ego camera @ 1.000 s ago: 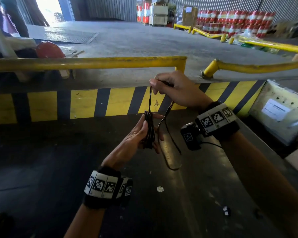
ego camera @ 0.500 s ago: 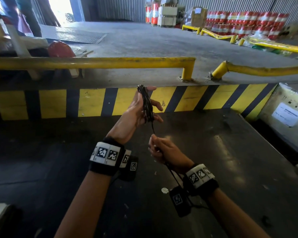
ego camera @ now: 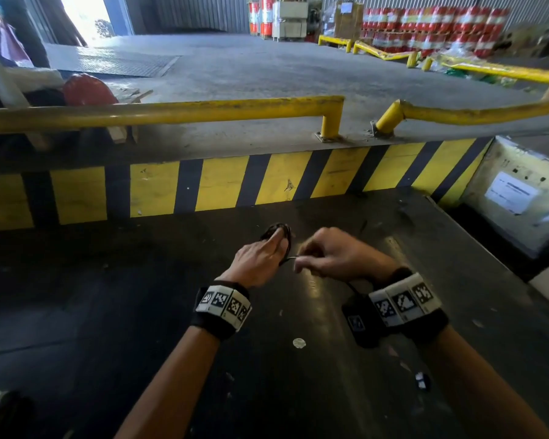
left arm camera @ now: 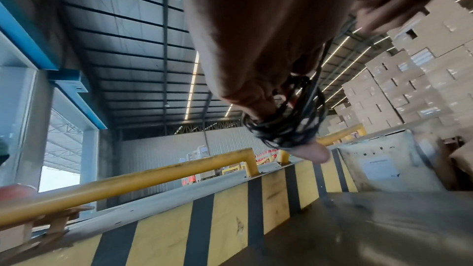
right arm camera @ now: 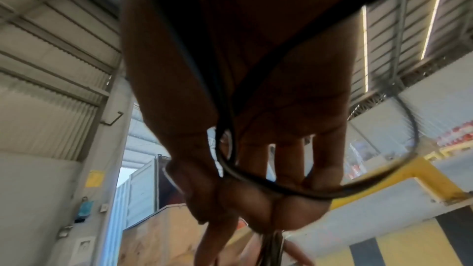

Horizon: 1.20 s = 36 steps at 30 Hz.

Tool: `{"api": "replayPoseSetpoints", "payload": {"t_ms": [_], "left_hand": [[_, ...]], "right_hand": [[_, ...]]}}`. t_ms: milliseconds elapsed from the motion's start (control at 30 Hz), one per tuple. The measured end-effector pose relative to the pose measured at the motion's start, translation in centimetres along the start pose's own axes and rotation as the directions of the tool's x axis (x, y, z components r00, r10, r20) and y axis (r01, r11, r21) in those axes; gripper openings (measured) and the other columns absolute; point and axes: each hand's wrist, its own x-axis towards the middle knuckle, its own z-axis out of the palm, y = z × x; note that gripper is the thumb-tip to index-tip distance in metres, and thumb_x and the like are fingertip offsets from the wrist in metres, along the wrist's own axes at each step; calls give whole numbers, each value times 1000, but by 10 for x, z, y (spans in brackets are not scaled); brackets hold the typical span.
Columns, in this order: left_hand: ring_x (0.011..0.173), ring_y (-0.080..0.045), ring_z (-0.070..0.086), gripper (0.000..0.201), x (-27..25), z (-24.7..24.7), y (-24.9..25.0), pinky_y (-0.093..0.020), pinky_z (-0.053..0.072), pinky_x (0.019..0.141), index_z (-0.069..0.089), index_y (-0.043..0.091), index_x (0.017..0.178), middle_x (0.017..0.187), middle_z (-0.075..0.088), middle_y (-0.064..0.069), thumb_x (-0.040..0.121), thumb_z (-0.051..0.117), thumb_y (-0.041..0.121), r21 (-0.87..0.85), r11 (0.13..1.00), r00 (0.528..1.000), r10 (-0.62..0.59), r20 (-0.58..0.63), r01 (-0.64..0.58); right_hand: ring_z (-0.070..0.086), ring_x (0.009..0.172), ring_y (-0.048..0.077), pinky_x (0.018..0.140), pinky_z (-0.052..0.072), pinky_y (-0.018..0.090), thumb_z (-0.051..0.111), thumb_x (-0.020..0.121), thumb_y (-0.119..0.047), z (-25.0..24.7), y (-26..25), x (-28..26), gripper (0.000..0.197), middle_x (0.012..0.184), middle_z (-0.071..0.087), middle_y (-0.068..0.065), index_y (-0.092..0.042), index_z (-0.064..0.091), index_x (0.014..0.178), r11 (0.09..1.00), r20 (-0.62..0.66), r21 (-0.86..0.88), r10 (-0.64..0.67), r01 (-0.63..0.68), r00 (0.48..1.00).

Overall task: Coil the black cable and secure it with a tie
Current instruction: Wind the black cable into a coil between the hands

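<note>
The black cable [ego camera: 278, 230] is a small coil wound around the fingers of my left hand [ego camera: 276, 240], low over the dark floor in the head view. The left wrist view shows the coil [left arm camera: 286, 126] as several turns around the fingers, with a fingertip just below it. My right hand [ego camera: 300, 261] is close on the right, fingers curled, pinching the loose strand [ego camera: 289, 258] that runs out of the coil. In the right wrist view that strand [right arm camera: 281, 189] loops across the curled fingers [right arm camera: 302, 169]. No tie is visible.
A yellow and black striped curb [ego camera: 222, 182] with a yellow rail [ego camera: 171, 110] runs across ahead. A plastic-wrapped box [ego camera: 517, 191] stands at the right. The dark floor [ego camera: 140, 312] carries a white spot [ego camera: 299, 343] and a small object [ego camera: 421, 380].
Both hands have dropped from in front of the striped curb to low over the floor. My right hand moved from below the left hand to its right side, with the free strand now short.
</note>
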Motion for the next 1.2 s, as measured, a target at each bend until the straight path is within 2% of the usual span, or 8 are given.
{"api": "replayPoseSetpoints", "payload": {"t_ms": [100, 200, 433, 566, 766, 933, 1100, 1200], "left_hand": [[105, -37, 68, 49, -8, 4, -5, -46, 55, 94, 23, 22, 155, 122, 61, -17, 109, 34, 30, -406, 913, 980, 53, 190, 29], [95, -27, 69, 49, -21, 2, -10, -44, 58, 85, 34, 26, 150, 109, 65, -15, 107, 24, 46, -865, 475, 926, 228, 302, 165], [86, -28, 67, 52, -49, -6, -11, -38, 56, 74, 40, 17, 147, 103, 63, -21, 106, 21, 43, -966, 110, 828, 500, 256, 233], [81, -25, 66, 52, -54, -16, -7, -35, 57, 71, 44, 20, 143, 100, 62, -18, 104, 17, 43, -953, -177, 806, 583, 101, 247], [77, -26, 65, 52, -53, -15, -2, -36, 56, 71, 44, 21, 143, 100, 58, -21, 104, 17, 43, -945, -249, 823, 567, 37, 214], [71, -27, 65, 54, -53, -8, -1, -35, 55, 67, 47, 19, 142, 95, 60, -21, 105, 15, 42, -890, -414, 872, 488, -39, 192], [67, -28, 64, 54, -54, -14, -1, -35, 56, 66, 49, 12, 140, 95, 61, -24, 107, 16, 40, -804, -582, 903, 402, -152, 124], [61, -25, 61, 54, -53, -25, -5, -33, 55, 61, 52, 13, 137, 89, 60, -21, 108, 15, 40, -795, -605, 939, 301, -169, 51]], "right_hand": [[61, 62, 0, 59, 48, 17, 67, 96, -25, -22, 5, 7, 16, 74, 69, -5, -15, 76, 88, 996, -10, 25, -83, 83, 997], [60, 59, 15, 55, 45, 22, 67, 95, -28, -34, 13, 21, 23, 71, 70, 8, -10, 75, 83, 977, -45, 109, -177, 181, 983], [50, 40, 1, 48, 42, 10, 50, 104, -36, -23, 17, 46, 50, 52, 59, -8, -4, 67, 69, 951, -130, 248, -155, 184, 979], [46, 41, 8, 50, 38, 14, 43, 93, -61, -6, 14, 52, 64, 46, 54, -8, -8, 64, 63, 837, -128, 520, -122, 171, 984], [51, 70, 30, 71, 42, 33, 43, 97, -60, 4, 24, 45, 57, 71, 61, 10, -16, 69, 71, 664, -166, 721, -112, 198, 980], [57, 80, 19, 77, 46, 29, 54, 89, -66, -4, 27, 40, 55, 84, 61, 5, -13, 67, 82, 555, -215, 776, -212, 299, 953], [64, 90, 25, 89, 52, 34, 79, 81, -37, -16, 32, 40, 30, 94, 68, 9, -11, 67, 91, 664, 49, 722, -332, 196, 942], [60, 78, 20, 79, 49, 29, 81, 81, -34, -16, 33, 46, 37, 83, 65, 5, -3, 64, 90, 694, 184, 709, -357, 128, 916]]}}
